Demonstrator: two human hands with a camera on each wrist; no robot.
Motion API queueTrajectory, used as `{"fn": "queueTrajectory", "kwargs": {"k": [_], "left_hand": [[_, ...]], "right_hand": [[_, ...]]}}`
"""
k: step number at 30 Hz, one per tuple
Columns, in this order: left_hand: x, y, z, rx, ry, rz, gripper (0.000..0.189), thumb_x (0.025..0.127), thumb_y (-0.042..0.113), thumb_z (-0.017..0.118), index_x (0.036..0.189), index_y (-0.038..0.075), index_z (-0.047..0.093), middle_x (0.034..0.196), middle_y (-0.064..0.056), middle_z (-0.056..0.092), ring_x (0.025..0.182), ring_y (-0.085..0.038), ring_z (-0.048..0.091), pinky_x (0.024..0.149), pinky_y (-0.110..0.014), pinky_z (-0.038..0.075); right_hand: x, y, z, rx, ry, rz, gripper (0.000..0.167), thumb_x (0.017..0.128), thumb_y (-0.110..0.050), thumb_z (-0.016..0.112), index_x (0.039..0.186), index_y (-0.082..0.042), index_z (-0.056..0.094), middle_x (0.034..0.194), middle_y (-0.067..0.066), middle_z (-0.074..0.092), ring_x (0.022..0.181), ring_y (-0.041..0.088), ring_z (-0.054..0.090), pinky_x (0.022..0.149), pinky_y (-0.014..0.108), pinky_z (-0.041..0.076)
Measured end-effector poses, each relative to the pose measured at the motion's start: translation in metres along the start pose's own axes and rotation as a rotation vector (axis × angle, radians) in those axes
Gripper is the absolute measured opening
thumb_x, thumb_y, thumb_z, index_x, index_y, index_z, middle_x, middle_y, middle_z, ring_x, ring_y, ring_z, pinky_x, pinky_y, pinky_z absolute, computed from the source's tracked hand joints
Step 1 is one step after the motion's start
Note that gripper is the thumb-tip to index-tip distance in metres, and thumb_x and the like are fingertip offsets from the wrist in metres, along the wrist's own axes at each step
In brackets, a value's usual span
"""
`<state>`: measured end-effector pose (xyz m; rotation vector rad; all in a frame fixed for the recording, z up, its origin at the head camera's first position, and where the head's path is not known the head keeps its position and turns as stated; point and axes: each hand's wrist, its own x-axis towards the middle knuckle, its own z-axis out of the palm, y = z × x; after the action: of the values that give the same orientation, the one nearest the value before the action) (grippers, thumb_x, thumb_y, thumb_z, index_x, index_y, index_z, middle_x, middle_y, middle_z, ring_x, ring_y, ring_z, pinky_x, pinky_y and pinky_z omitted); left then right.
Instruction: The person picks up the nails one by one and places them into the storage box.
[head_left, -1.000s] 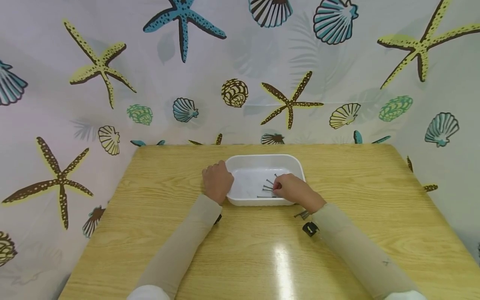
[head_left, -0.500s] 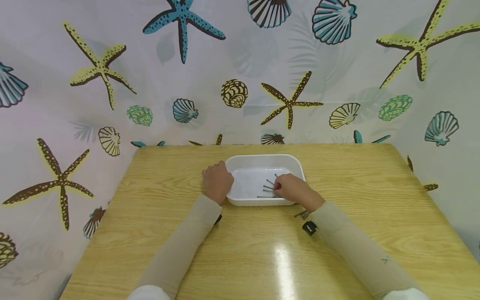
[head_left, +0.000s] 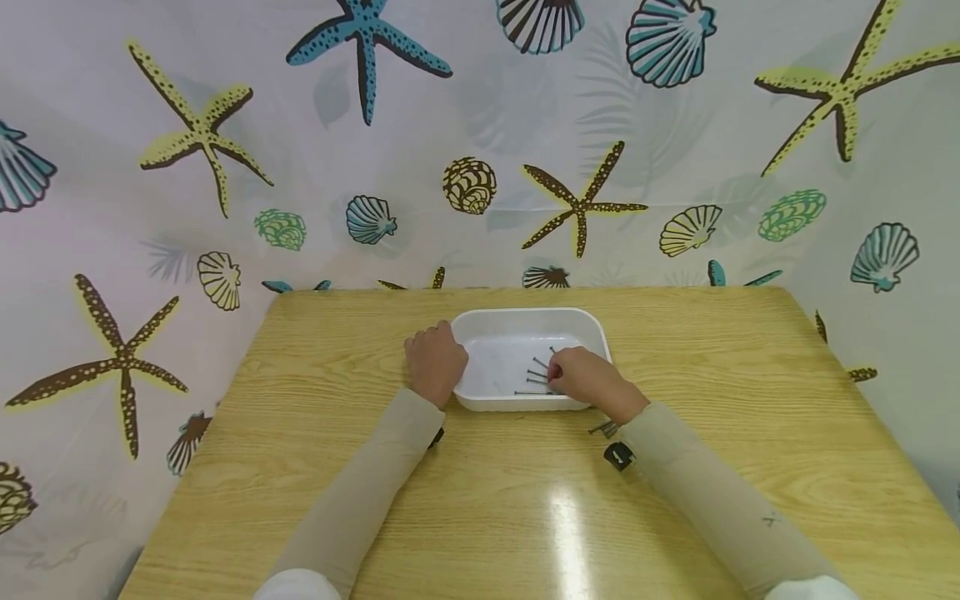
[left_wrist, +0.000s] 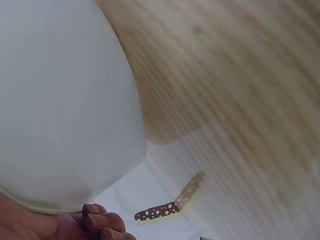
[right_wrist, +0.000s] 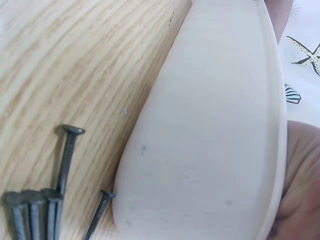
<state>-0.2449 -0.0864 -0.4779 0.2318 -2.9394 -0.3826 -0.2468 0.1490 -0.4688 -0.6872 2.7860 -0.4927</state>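
A white oblong tray (head_left: 525, 404) stands on the wooden table. My left hand (head_left: 435, 364) grips its left end, and the left wrist view shows fingertips (left_wrist: 102, 222) at the tray's rim. Several thin nails (head_left: 537, 381) lie fanned out inside the tray's right half, heads pointing left. My right hand (head_left: 588, 379) reaches over the right end, fingers bent and fingertips together at these nails. Whether a nail is pinched there is hidden. In the right wrist view the tray wall (right_wrist: 200, 125) covers those fingers. Several more dark nails (right_wrist: 67, 155) lie on the table beside the tray.
The wooden table (head_left: 480, 500) reaches back to a cloth backdrop (head_left: 420, 150) printed with shells and starfish. Beneath the right sleeve (head_left: 720, 492) shows a small black piece (head_left: 619, 456), next to the loose nails on the table.
Almost nothing differs. The right fingertips have shifted very slightly among the nails; the left hand and the tray stay in place.
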Motion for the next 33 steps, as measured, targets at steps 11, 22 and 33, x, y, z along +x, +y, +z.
{"fn": "queueTrajectory", "kwargs": {"k": [11,22,33], "left_hand": [[0.0025,-0.0009,0.0023,0.023,-0.015,-0.008,0.022,0.088,0.017,0.048,0.101,0.003,0.06,0.088,-0.013,0.063,0.08,-0.029,0.056,0.076,-0.042,0.038],[0.0029,-0.0004,0.0022,0.02,-0.025,-0.008,0.022,0.088,0.019,0.048,0.099,0.003,0.059,0.088,-0.012,0.062,0.081,-0.029,0.056,0.075,-0.042,0.037],[0.0019,-0.001,0.0038,0.005,0.011,0.015,0.02,0.087,0.016,0.048,0.095,0.003,0.059,0.084,-0.013,0.062,0.078,-0.03,0.057,0.073,-0.042,0.039]], "right_hand": [[0.0003,-0.001,0.0003,0.005,0.007,-0.014,0.005,0.082,-0.015,0.065,0.079,-0.011,0.065,0.078,-0.002,0.061,0.071,0.015,0.051,0.07,0.034,0.043],[-0.0012,0.0004,0.0022,0.018,0.077,-0.033,0.007,0.085,-0.019,0.065,0.085,-0.011,0.065,0.076,-0.003,0.059,0.07,0.013,0.051,0.069,0.033,0.043],[-0.0038,0.0029,0.0045,0.068,0.203,-0.094,0.014,0.09,-0.019,0.06,0.094,-0.007,0.065,0.077,-0.002,0.057,0.072,0.013,0.051,0.069,0.032,0.043]]}}
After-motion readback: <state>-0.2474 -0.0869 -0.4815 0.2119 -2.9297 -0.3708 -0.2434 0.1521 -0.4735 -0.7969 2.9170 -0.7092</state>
